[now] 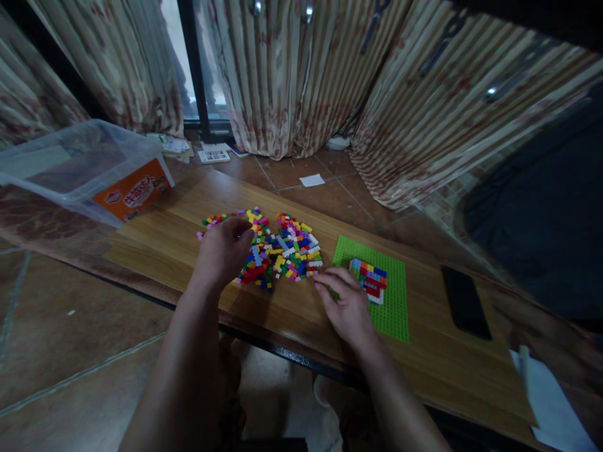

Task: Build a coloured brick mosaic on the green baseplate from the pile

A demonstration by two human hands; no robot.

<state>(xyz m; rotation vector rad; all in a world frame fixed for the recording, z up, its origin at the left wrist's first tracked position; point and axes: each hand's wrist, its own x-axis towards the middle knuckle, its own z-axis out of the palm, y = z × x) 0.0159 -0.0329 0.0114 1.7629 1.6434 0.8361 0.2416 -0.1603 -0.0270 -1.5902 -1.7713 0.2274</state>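
Observation:
A heap of small toy building bricks [296,248] in many colours lies on the wooden board. My left hand [223,248] hovers over the heap's left part, its fingers curled with thumb and forefinger close together; whatever is between them is hidden. At the heap's right edge, my right hand [346,304] has its thumb and fingertips brought together; a small brick may be there, too small to make out. Beyond that hand is a green studded baseplate [398,307], partly covered by the hand. On it sits a built block of bricks [374,282] in red, blue, orange and white.
A clear plastic box [85,169] with an orange label stands at the board's left end. To the right lie a black phone [466,301] and white paper [556,402]. Curtains [301,81] hang behind the tabletop [282,320], and a paper scrap [311,181] lies on the tiles.

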